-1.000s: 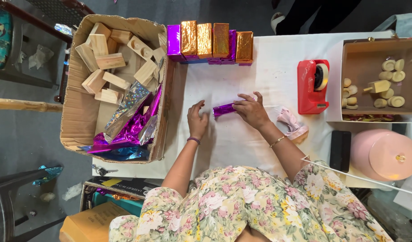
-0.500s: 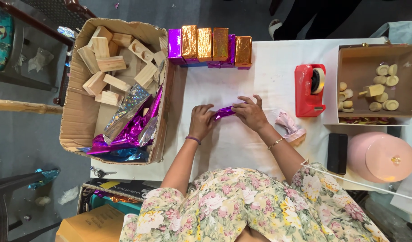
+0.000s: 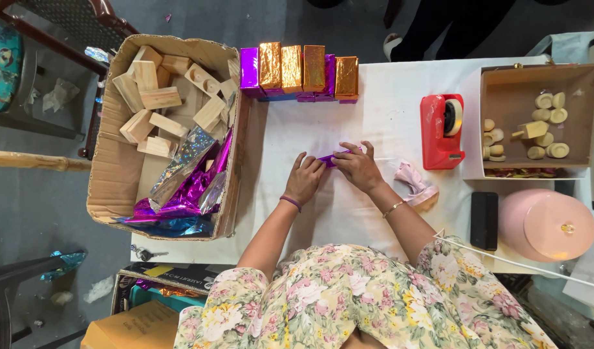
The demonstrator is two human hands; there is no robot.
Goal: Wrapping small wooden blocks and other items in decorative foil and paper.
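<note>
Centrally on the white tabletop (image 3: 374, 116), both hands work one small block wrapped in shiny purple foil (image 3: 329, 158). The foil is metallic violet and creased; only a narrow strip shows between the hands, the rest being covered by fingers. The left hand (image 3: 304, 181) rests palm-down with fingers pressed on the block's left end. The right hand (image 3: 357, 169) curls over its right end, fingertips pinching the foil along the top edge.

All other positions are given relative to this block. Beyond it, at the tabletop's far edge, stands a row of wrapped blocks (image 3: 300, 71) in gold and purple foil. To its left, a cardboard box (image 3: 116, 194) holds bare wooden blocks (image 3: 158, 97) and loose sheets of purple and silver foil (image 3: 180, 187). To its right stands a red tape dispenser (image 3: 442, 132); further right, a shallow box (image 3: 504, 97) contains small wooden pieces. Near the right wrist lies a pink object (image 3: 413, 184), kind not determinable.
</note>
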